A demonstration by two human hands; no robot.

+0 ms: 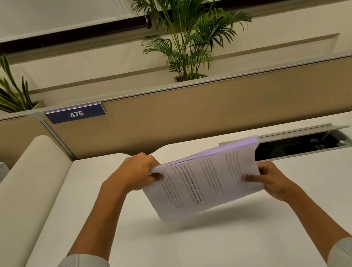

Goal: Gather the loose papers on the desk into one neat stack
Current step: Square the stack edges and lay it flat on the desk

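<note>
A stack of printed white papers (206,181) is held in the air above the white desk (186,250), tilted with its printed face toward me. My left hand (135,172) grips the stack's upper left corner. At the right edge, my right hand (270,180) holds it with the thumb pressed on the front page. The sheets fan slightly at the top right. The stack's shadow falls on the desk just under it. No other loose sheet shows on the desk.
An open cable hatch (302,146) with a raised lid lies in the desk at the back right. A beige partition (212,108) with a "475" sign (76,114) closes the far side. A rounded side divider (22,198) runs along the left. Potted plants (186,31) stand behind.
</note>
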